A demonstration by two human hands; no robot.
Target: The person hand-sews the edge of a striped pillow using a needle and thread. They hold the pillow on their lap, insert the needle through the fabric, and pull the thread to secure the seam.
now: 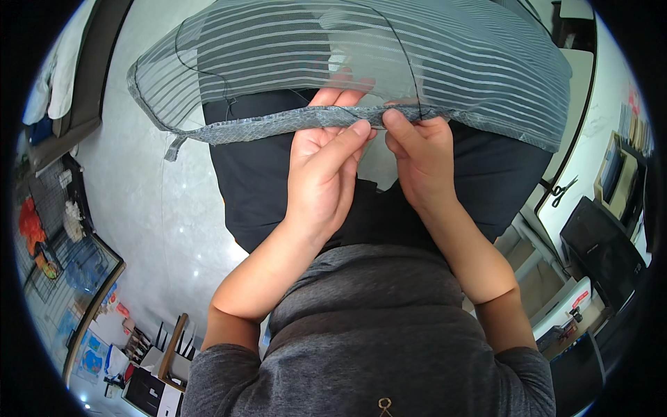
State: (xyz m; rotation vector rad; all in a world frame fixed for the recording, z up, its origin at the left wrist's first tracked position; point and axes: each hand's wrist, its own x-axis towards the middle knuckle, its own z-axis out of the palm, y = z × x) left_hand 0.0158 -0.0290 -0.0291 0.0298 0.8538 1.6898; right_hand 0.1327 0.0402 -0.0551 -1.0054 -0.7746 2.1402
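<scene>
A sheer blue-grey striped fabric (271, 52) lies across my knees, edged along its near side by a folded band with a scale-like pattern (250, 126). My left hand (324, 167) holds that band with the thumb in front and the fingers behind, seen partly through the sheer cloth. Just to the right, my right hand (423, 151) pinches the same band between thumb and fingers. A dark thread (404, 49) runs over the fabric down to the right fingertips. Another dark thread (200, 71) loops at the left. Whether a needle is between the fingers cannot be made out.
To the right, a white table (565, 161) bears scissors (564, 192) and a black device (596, 253). A wire cage (39, 224) and a dark sofa-like seat (86, 73) stand at the left. Pale floor (140, 208) shows between them and my legs.
</scene>
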